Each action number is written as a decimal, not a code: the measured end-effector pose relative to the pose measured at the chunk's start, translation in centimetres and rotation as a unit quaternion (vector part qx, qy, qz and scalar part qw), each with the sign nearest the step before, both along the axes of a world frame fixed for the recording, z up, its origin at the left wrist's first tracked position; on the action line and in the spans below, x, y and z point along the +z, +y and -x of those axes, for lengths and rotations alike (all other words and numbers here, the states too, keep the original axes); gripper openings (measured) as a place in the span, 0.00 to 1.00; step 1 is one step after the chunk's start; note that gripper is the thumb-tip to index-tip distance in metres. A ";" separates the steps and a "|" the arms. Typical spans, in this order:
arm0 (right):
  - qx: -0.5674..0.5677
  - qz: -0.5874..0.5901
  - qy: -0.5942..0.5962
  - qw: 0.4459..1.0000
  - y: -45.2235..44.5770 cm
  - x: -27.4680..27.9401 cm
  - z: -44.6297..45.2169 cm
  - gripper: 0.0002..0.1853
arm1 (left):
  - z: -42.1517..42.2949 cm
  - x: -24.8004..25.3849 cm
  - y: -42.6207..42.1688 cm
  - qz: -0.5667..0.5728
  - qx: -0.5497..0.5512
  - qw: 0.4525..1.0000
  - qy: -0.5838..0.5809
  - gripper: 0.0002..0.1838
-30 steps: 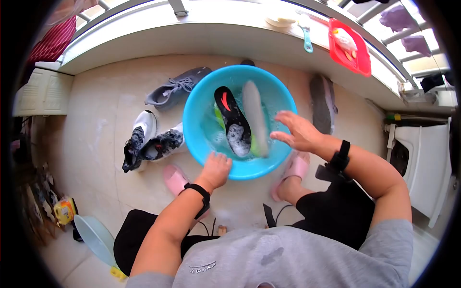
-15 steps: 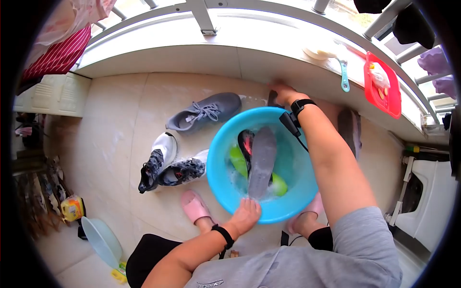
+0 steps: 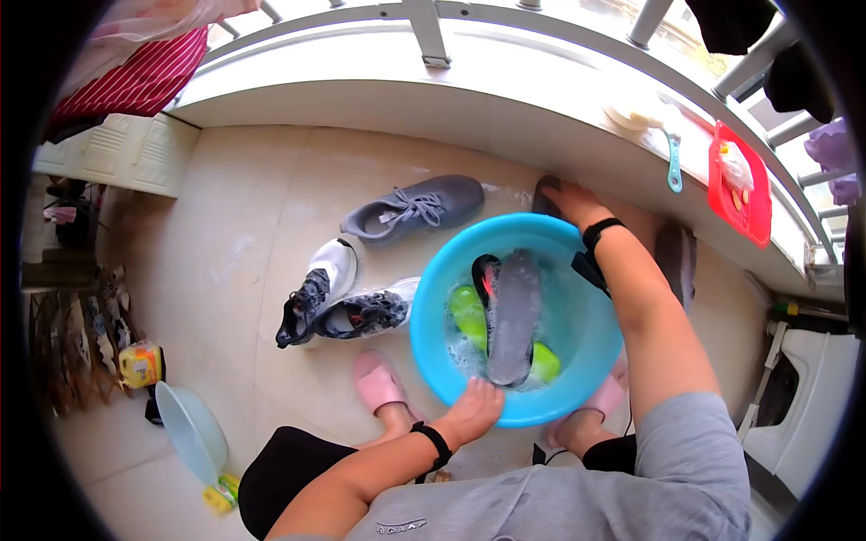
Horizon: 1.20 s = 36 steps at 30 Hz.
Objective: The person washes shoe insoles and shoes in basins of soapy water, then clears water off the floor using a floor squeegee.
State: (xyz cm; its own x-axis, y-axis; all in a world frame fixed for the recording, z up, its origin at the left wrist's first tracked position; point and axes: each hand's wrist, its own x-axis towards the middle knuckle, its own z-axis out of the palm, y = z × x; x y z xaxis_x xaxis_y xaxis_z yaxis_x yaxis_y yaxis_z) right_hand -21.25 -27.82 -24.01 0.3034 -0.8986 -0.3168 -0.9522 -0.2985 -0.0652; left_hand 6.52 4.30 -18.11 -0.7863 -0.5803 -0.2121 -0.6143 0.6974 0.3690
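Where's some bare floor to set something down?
Open floor lies left of the patterned shoes, and between the gray laced shoe and the ledge. Crowded around the blue basin: shoes, pink slippers, left hand, right hand.

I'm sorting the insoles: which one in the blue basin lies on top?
The grey insole: it lies uncovered, partly hiding the black, red-marked insole, while bright green pieces stick out beneath.

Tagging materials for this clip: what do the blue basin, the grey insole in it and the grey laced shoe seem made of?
Blue basin: likely plastic, smooth, evenly coloured and glossy. Grey insole: perhaps foam faced with fabric; it looks matte. Grey laced shoe: probably textile, dull and soft, its weave too small to confirm.
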 end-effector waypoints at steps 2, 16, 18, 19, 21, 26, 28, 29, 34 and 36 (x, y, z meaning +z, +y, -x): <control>0.073 0.064 -0.055 0.994 -0.2 -0.3 -0.1 0.19 | -0.2 -0.3 0.0 0.003 -0.008 1.000 -0.016 0.16; 0.038 -0.079 0.028 0.996 2.4 4.6 2.2 0.14 | 0.1 -0.4 -0.1 0.044 -0.002 0.999 0.021 0.10; -0.036 -0.105 -0.131 0.985 3.5 5.3 5.1 0.14 | 0.4 -0.8 -0.3 0.002 0.007 1.000 0.030 0.11; 0.007 -0.114 -0.137 0.984 4.6 6.9 5.4 0.10 | 0.0 -0.8 -0.1 -0.039 0.022 0.999 0.032 0.11; 0.095 -0.007 -0.178 0.979 7.7 9.0 6.2 0.08 | -0.1 -1.2 0.5 -0.015 0.032 0.999 0.032 0.11; 0.000 0.028 -0.238 0.971 13.5 16.9 10.8 0.09 | -0.2 -2.3 0.4 0.117 0.011 0.993 0.018 0.07; -0.016 0.048 -0.230 0.972 16.0 21.9 9.6 0.10 | 0.0 -2.5 0.9 0.103 -0.001 0.995 -0.002 0.07; -0.022 0.076 -0.217 0.973 17.2 24.0 8.4 0.10 | -0.1 -3.0 0.8 0.090 0.005 0.996 0.017 0.09; 0.004 0.173 -0.222 0.960 21.7 27.0 4.7 0.15 | 0.1 -2.1 0.5 0.012 -0.015 1.000 -0.013 0.05; 0.098 0.191 -0.230 0.949 22.8 25.7 2.5 0.18 | 0.1 -3.3 0.6 0.020 -0.028 0.999 -0.015 0.05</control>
State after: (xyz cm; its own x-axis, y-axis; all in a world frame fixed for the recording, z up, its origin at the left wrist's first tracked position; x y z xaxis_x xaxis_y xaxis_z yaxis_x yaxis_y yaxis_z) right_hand -23.74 -5.07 1.72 0.5033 -0.8335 0.2278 -0.7732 -0.5522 -0.3119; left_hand 6.38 4.92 -21.39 -0.8108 -0.5448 -0.2140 -0.5851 0.7444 0.3217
